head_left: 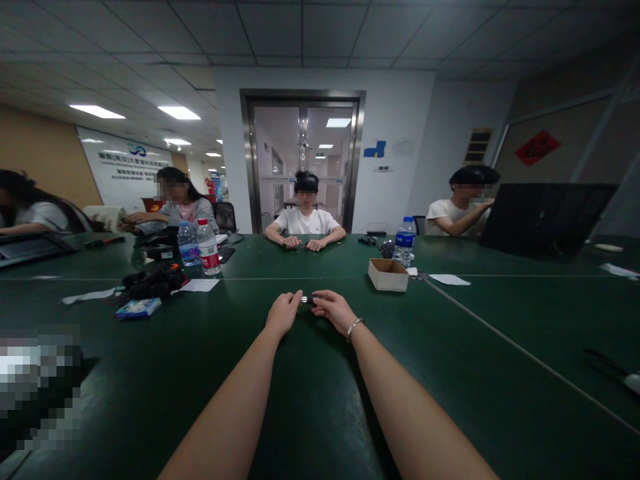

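Note:
Above the green table, a short, slim black-and-silver object spans the gap between my two hands. Its exact kind is too small to make out. My left hand is closed at its silver end, with the thumb and fingers together. On the other side, my right hand pinches the dark end between thumb and fingertips. A silver bracelet circles my right wrist. The ends of the object inside my fingers are hidden.
An open cardboard box stands to the right, with a water bottle behind it. On the left are black cables, a blue-and-white packet and two bottles. A person sits opposite; others sit at both sides.

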{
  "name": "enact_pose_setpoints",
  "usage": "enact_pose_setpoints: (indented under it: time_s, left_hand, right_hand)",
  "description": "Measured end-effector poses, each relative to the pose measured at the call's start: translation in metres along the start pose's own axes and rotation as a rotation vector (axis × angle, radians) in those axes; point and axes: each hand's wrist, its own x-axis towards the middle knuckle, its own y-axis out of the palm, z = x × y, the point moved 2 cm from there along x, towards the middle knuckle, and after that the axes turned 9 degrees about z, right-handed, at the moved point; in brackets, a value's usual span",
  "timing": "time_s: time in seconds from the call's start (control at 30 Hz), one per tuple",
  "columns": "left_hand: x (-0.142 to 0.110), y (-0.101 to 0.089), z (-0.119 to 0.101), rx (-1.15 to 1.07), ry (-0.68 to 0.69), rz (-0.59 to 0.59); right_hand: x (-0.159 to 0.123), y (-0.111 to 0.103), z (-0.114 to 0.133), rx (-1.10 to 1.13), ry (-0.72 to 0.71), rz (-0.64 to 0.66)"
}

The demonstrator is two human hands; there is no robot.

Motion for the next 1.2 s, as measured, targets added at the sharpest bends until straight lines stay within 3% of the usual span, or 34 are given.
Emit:
enact_pose_setpoints:
  time_s: [0.23,0.4,0.57,1.2]
  left_hand:
    - [-0.001,-0.0011,-0.0037,-0.049,0.077,-0.019]
    - [-0.0016,-0.0003,-0.0023,-0.002,0.025,0.018]
    - [-0.0006,0.0004,-0.0022,-0.059,0.075,-0.004]
    - [-0.0006,0.0008,-0.0012,-0.099,0.053,0.037]
  right_hand:
    - [0.0001,0.0001,-0.0003,-0.002,-0.005,0.001]
    - [0.0011,-0.0009,-0.0016,-0.003,-0.011,0.007]
    - [0.0005,-0.0009,-0.0013,-0.002,-0.011,0.015]
    - [-0.0002,0.0,0.0001,0.016,0.008,0.004]
